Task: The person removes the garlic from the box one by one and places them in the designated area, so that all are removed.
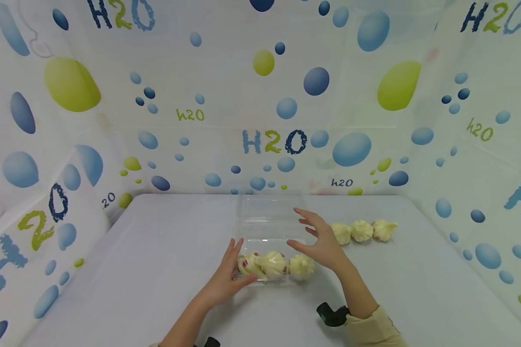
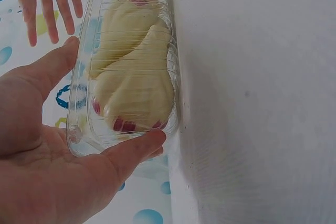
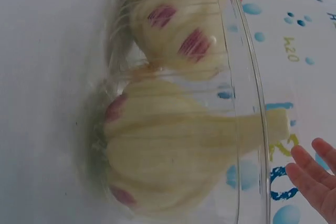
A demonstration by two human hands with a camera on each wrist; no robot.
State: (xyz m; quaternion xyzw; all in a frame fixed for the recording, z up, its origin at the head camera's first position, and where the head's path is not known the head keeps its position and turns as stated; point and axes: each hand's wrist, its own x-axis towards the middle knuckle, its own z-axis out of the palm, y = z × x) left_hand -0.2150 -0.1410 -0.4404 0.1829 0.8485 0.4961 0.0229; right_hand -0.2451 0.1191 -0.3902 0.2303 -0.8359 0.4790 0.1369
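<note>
A clear plastic container (image 1: 265, 279) stands on the table, its transparent lid (image 1: 267, 207) folded back behind it. In it lie pale garlic bulbs (image 1: 272, 263) with reddish-purple patches. My left hand (image 1: 226, 279) holds the container's left end, thumb along the front and fingers at the left side. A garlic bulb (image 1: 301, 267) at the right end shows behind the clear wall in the right wrist view, its stem (image 3: 273, 124) reaching over the rim. My right hand (image 1: 323, 243) hovers above and right of that bulb, fingers spread, with nothing in it.
Three more garlic bulbs (image 1: 362, 231) lie in a row on the white table (image 1: 169, 250), right of the lid and partly behind my right hand. A patterned curtain (image 1: 226, 77) with dots and H2O lettering surrounds the table.
</note>
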